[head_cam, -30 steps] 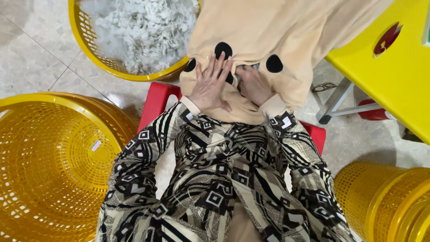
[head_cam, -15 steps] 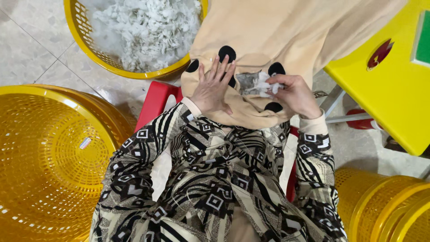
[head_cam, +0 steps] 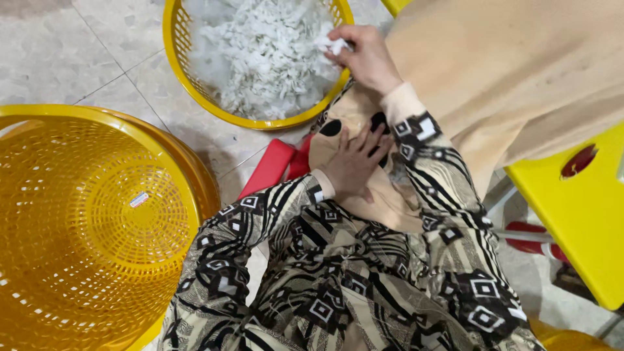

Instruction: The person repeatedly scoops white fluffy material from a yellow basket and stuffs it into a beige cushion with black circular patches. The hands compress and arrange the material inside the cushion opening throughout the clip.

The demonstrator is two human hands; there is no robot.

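Head view, looking down at a seated person in black-and-cream patterned sleeves. The left hand lies flat, fingers released and spread, on a tan cloth with black spots, at the centre of the picture. The right hand reaches to 12 o'clock, fingers clenched around a tuft of white stuffing at the rim of a yellow basket heaped with more white stuffing. More tan cloth drapes away toward 2 o'clock. A large yellow mesh basket lies at 9 o'clock on the tiled floor. A red stool shows beneath the cloth. A yellow table sits at 3 o'clock.
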